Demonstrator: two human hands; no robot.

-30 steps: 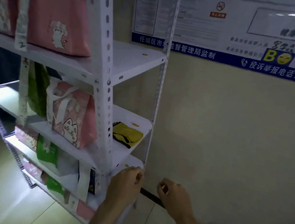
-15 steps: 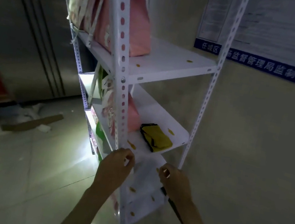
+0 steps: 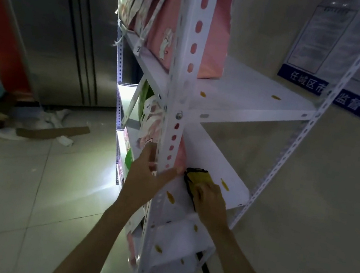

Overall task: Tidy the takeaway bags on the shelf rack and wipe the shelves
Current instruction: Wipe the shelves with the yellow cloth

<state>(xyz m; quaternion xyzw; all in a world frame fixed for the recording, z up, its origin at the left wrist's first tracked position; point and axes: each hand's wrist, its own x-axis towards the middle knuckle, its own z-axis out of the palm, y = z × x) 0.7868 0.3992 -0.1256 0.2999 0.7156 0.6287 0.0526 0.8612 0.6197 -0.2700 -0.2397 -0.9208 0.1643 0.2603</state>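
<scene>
Right hand [image 3: 210,199] grip clutches the yellow cloth [image 3: 199,177]; left hand [image 3: 144,175] grasps the rack post [image 3: 172,135].

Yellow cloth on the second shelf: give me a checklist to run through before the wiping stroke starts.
1. Right hand on the yellow cloth: ok, it rests on the cloth's near end.
2. Firm grip on the cloth: cannot tell, fingers hidden.
3. Left hand steadies the rack post: ok, it holds the post.
4. Shelf ahead of the cloth free of bags: ok.
5. Yellow stains left to wipe: not ok, several show.
6. Pink bag apart from the cloth: cannot tell.
</scene>
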